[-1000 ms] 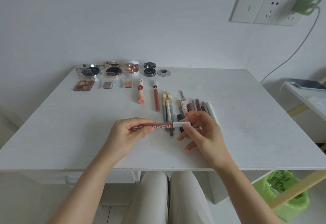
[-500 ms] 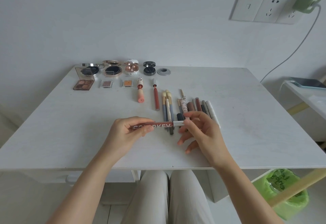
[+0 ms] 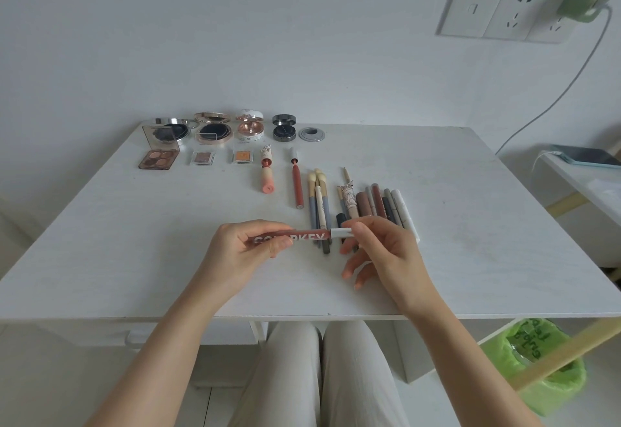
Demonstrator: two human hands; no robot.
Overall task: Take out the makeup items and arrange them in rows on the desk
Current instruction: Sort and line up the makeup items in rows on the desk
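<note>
A pink-brown lip gloss tube [image 3: 302, 237] with white lettering and a white cap [image 3: 341, 233] lies crosswise above the white desk [image 3: 134, 252]. My left hand [image 3: 242, 248] grips its body; my right hand [image 3: 379, 252] pinches the cap end. Behind them lies a bunch of pens and brushes [image 3: 366, 208] side by side. Farther back, a red lip tube [image 3: 297, 188] and a peach lipstick [image 3: 267, 174] lie open, then small eyeshadow pans [image 3: 201, 158] and a brown palette [image 3: 158, 158]. Open compacts [image 3: 213, 131] line the back edge.
A grey round grommet [image 3: 312, 134] sits at the desk's back. A wall socket [image 3: 504, 10] with a green charger [image 3: 586, 0] and its cable is upper right. A phone [image 3: 588, 156] lies on a side shelf. A green-lined bin [image 3: 537, 366] stands under the desk's right.
The tube stays held by both hands at nearly the same spot. My right hand's fingers have shifted slightly on the cap end.
</note>
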